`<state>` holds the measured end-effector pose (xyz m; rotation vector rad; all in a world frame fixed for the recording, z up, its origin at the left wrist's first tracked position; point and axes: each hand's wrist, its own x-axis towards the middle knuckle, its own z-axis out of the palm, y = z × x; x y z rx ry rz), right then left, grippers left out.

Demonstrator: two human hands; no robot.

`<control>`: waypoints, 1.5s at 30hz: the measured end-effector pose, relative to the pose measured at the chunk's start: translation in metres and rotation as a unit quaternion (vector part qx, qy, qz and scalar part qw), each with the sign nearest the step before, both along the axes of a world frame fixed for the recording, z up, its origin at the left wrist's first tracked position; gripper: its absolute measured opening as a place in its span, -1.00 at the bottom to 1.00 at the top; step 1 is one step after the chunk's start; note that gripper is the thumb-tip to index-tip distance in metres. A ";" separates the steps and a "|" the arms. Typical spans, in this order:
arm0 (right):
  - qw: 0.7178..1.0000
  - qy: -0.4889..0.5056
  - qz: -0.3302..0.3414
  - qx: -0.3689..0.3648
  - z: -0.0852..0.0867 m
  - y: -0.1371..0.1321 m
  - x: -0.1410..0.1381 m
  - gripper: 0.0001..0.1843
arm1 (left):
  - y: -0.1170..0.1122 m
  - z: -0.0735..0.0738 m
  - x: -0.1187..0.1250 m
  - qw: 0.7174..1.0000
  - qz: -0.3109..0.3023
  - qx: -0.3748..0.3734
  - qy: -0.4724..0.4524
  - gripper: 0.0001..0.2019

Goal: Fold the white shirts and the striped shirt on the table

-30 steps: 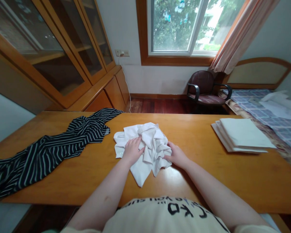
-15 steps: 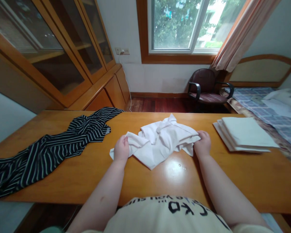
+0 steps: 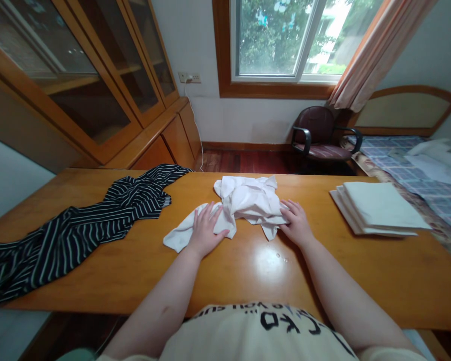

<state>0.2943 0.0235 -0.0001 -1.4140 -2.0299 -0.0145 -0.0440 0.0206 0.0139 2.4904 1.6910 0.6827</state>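
A crumpled white cloth [image 3: 244, 203] lies on the wooden table [image 3: 248, 271] in front of me. My left hand [image 3: 205, 229] lies flat on its left part with the fingers spread. My right hand [image 3: 296, 223] rests open on the cloth's right edge, fingers stretched out. Neither hand grips the cloth.
A black and white striped garment [image 3: 78, 228] sprawls over the table's left side. A stack of folded white cloths [image 3: 378, 206] sits at the right. Beyond the table stand a dark armchair [image 3: 319, 135], a wooden glass-door cabinet [image 3: 97, 85] and a bed [image 3: 417, 160].
Both hands let go of the cloth's ends and came inward. The cloth, stretched sideways half a second ago, now lies bunched on the table under my flat hands.
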 end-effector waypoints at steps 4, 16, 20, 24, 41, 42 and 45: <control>0.990 -0.049 0.115 -0.071 0.010 -0.007 -0.015 -0.71 | 0.000 -0.004 0.010 0.996 -0.031 -0.079 0.001 -0.15; 0.975 -0.072 0.170 -0.124 0.013 -0.013 -0.033 -0.65 | 0.010 -0.007 0.010 0.993 0.046 -0.098 -0.037 -0.80; 0.995 -0.037 0.076 -0.049 0.003 -0.010 -0.022 -0.62 | 0.012 -0.007 0.005 0.995 0.070 -0.075 -0.012 -0.82; 0.996 0.019 -0.074 0.035 0.006 -0.010 -0.008 -0.67 | 0.015 -0.007 -0.003 0.989 0.125 -0.076 0.010 -0.81; 0.862 0.156 0.328 -0.352 0.037 -0.032 -0.047 -0.66 | 0.012 -0.009 0.015 0.991 0.047 -0.084 -0.090 -0.48; 0.873 0.174 0.304 -0.339 0.034 -0.033 -0.046 -0.67 | 0.013 -0.011 0.016 0.991 0.051 -0.102 -0.073 -0.40; 0.945 0.226 0.124 -0.199 0.023 -0.030 -0.035 -0.70 | 0.015 -0.013 0.014 0.990 0.061 -0.123 -0.034 -0.27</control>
